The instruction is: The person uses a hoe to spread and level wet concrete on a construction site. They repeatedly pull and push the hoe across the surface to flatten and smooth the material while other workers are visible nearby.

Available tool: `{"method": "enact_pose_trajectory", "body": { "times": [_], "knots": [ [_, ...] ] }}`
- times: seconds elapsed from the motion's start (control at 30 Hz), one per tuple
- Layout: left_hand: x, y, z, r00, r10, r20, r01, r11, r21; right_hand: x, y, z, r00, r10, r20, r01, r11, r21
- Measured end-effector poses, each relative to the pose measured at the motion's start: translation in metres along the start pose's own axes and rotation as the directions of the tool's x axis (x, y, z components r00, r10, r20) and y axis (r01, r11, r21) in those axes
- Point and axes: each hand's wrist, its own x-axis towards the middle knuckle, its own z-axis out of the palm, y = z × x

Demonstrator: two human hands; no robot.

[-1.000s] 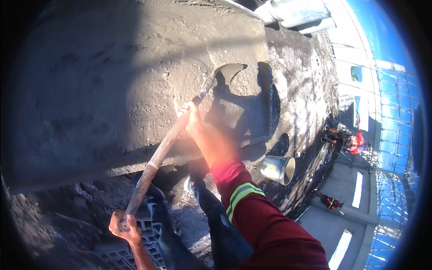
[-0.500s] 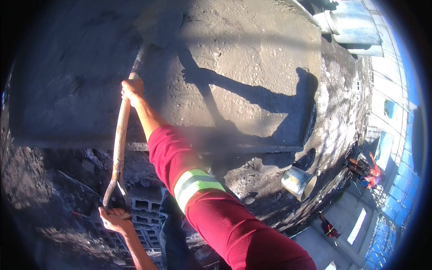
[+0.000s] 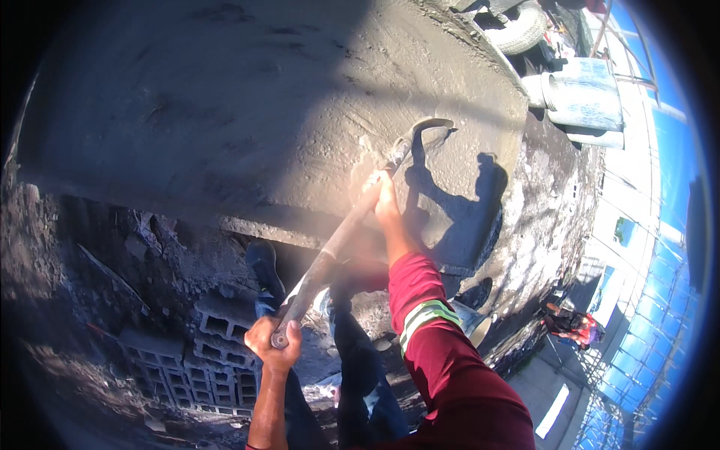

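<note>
My left hand (image 3: 274, 343) is closed around the grip at the near end of a shovel (image 3: 330, 259). Further up, my right hand (image 3: 381, 189) wraps the wooden shaft close to the metal blade. The blade (image 3: 429, 127) shows nearly edge-on, over the sunlit right part of a broad bed of wet grey concrete (image 3: 315, 161). Whether it touches the surface I cannot tell. Shadows of my arms and the tool fall on the concrete beside the blade.
Several hollow concrete blocks (image 3: 214, 375) lie at the lower left, near my legs. A bucket (image 3: 472, 322) sits partly behind my right sleeve. Whitish containers (image 3: 581, 97) and a tyre (image 3: 519, 30) are at the upper right. Another person (image 3: 574, 328) stands off to the right.
The shovel has swung from the shaded left side to the sunlit right, both hands moving right with it. Its blade now shows above the concrete. My view has shifted, too.
</note>
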Motion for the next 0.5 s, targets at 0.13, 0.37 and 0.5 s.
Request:
{"method": "enact_pose_trajectory", "body": {
  "times": [0.13,0.37,0.5],
  "knots": [
    [-0.017,-0.022,-0.067,0.984,0.178,-0.008,-0.178,0.981,-0.074,-0.071,0.012,0.02,0.999,-0.012,-0.039,0.018,0.987,0.159],
    [-0.11,-0.054,-0.177,0.567,-0.75,-0.341,0.597,0.659,-0.457,-0.114,0.18,0.148,0.968,0.208,-0.138,-0.236,0.94,-0.244],
    [-0.134,-0.067,-0.193,0.233,-0.827,-0.512,0.424,0.56,-0.712,-0.127,0.292,0.25,0.973,0.228,-0.02,-0.205,0.829,-0.519]
  ]
}}
